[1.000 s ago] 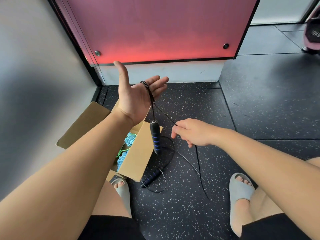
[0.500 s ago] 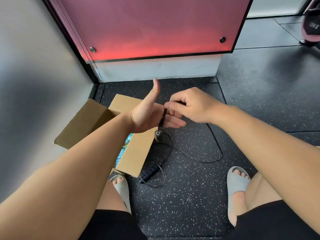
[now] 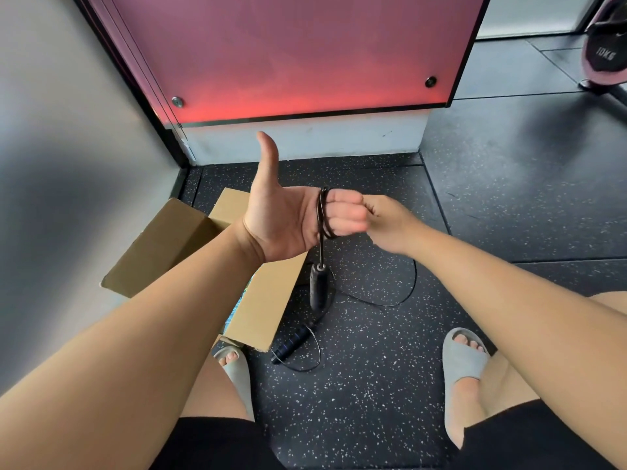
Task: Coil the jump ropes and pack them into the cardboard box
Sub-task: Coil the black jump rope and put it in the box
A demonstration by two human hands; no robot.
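Meeting a red panel [image 3: 288, 56], speckled rubber flooring [image 3: 373, 385] bears the cardboard box [image 3: 261, 307]; left hand [image 3: 288, 218] grips jump rope [image 3: 322, 215] coils; right hand [image 3: 390, 222] curled, hold unclear.

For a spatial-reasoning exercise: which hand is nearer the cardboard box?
Left. The left hand is raised over the box; the right hand is farther right, over the floor.

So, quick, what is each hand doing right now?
Left hand: fingers curled, jump rope coiled round them.
Right hand: fingers hidden behind the left; cannot tell.
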